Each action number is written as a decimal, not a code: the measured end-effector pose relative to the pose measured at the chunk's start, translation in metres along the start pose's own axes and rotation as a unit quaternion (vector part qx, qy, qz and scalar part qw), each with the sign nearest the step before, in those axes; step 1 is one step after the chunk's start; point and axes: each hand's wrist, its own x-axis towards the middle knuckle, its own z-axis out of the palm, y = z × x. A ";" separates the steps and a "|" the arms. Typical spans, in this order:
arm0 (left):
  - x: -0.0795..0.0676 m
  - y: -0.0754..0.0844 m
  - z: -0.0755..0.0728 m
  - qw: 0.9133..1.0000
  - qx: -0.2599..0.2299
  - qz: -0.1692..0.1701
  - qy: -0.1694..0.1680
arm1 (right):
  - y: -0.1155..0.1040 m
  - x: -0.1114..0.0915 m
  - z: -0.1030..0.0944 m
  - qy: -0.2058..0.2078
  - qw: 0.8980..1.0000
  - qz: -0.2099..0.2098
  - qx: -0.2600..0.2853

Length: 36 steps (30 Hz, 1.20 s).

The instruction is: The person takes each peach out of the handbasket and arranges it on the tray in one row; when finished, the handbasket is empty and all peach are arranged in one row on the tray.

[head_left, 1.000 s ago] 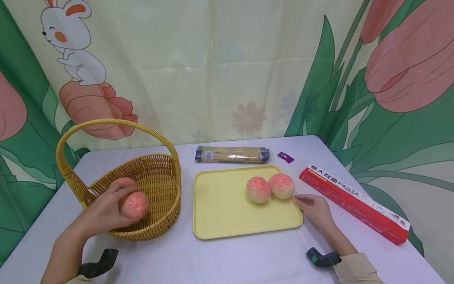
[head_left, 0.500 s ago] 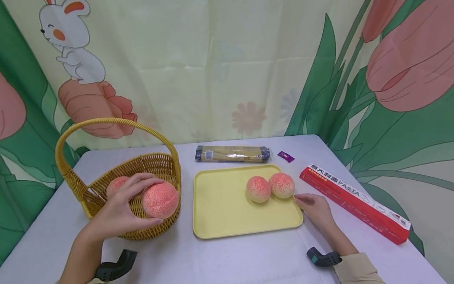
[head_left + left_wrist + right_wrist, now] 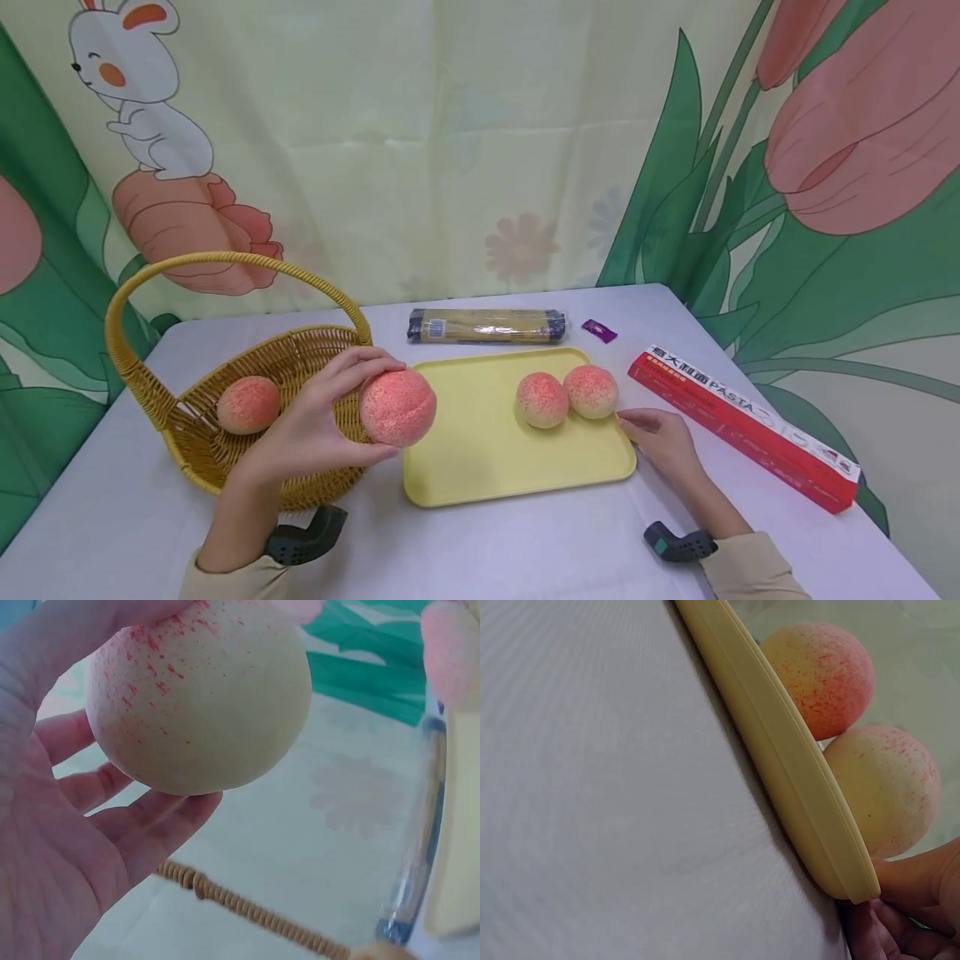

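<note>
A pink speckled peach is held between the thumb and fingers of my left hand, above the gap between basket and tray. Seen from the left wrist, that peach shows a pale cream side. Another peach lies in the wicker basket, left of the hand. Two more peaches, one pinker and one paler, touch each other on the yellow tray. My right hand pinches the tray's right edge; in the right wrist view its thumb lies over the rim.
Behind the tray lies a clear-wrapped bundle of noodles, with a small purple packet beside it. A long red pasta box lies slantwise on the right. The basket's tall handle arches over the left side.
My left hand has lifted the peach out of the basket and carried it right, towards the tray's left edge. The other basket peach is now uncovered. My right hand stays at the tray.
</note>
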 end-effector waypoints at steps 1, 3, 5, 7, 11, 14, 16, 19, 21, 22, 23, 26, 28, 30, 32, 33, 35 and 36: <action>0.004 0.004 0.001 1.000 -0.006 0.006 0.001 | 0.000 0.001 0.000 0.000 1.000 -0.002 -0.002; 0.012 0.009 0.004 1.000 -0.021 0.012 0.004 | 0.001 0.002 0.001 0.001 1.000 -0.004 -0.003; 0.018 0.013 0.009 0.999 -0.047 0.013 0.006 | 0.001 0.003 0.001 0.000 1.000 -0.006 -0.005; 0.025 0.013 0.015 0.997 -0.073 0.015 0.007 | 0.001 0.004 0.002 0.000 1.000 -0.004 -0.007; 0.036 0.001 0.033 0.993 -0.114 0.015 0.009 | 0.000 0.004 0.003 0.001 1.000 0.003 -0.004; 0.043 -0.006 0.048 0.990 -0.140 0.010 0.009 | -0.001 0.003 0.004 0.000 1.000 0.003 -0.002; 0.048 -0.003 0.055 0.988 -0.156 0.002 0.012 | -0.001 0.002 0.004 0.002 1.000 0.002 -0.002; 0.052 0.001 0.062 0.984 -0.176 -0.025 0.016 | -0.002 0.002 0.004 0.004 1.000 0.000 -0.002; 0.054 0.000 0.065 0.981 -0.185 -0.046 0.019 | -0.001 0.001 0.004 0.006 1.000 0.000 -0.004; 0.054 -0.003 0.067 0.980 -0.191 -0.056 0.020 | -0.001 0.001 0.004 0.006 1.000 0.000 -0.005; 0.054 -0.006 0.069 0.978 -0.196 -0.066 0.021 | -0.001 0.001 0.004 0.007 1.000 0.000 -0.006; 0.055 -0.015 0.076 0.974 -0.207 -0.089 0.021 | 0.000 0.002 0.004 0.009 1.000 0.001 -0.008; 0.056 -0.019 0.081 0.971 -0.212 -0.104 0.018 | 0.001 0.002 0.003 0.010 1.000 0.002 -0.009; 0.057 -0.023 0.085 0.969 -0.219 -0.117 0.014 | 0.001 0.002 0.002 0.011 1.000 0.004 -0.010; 0.057 -0.027 0.089 0.966 -0.225 -0.129 0.009 | 0.001 0.002 0.003 0.010 1.000 0.006 -0.009; 0.057 -0.029 0.091 0.964 -0.228 -0.135 0.006 | 0.001 0.001 0.003 0.009 1.000 0.007 -0.008; 0.057 -0.034 0.095 0.960 -0.235 -0.149 -0.002 | 0.000 0.001 0.003 0.009 1.000 0.008 -0.006; 0.057 -0.039 0.099 0.958 -0.239 -0.158 -0.006 | 0.000 0.001 0.003 0.009 1.000 0.008 -0.005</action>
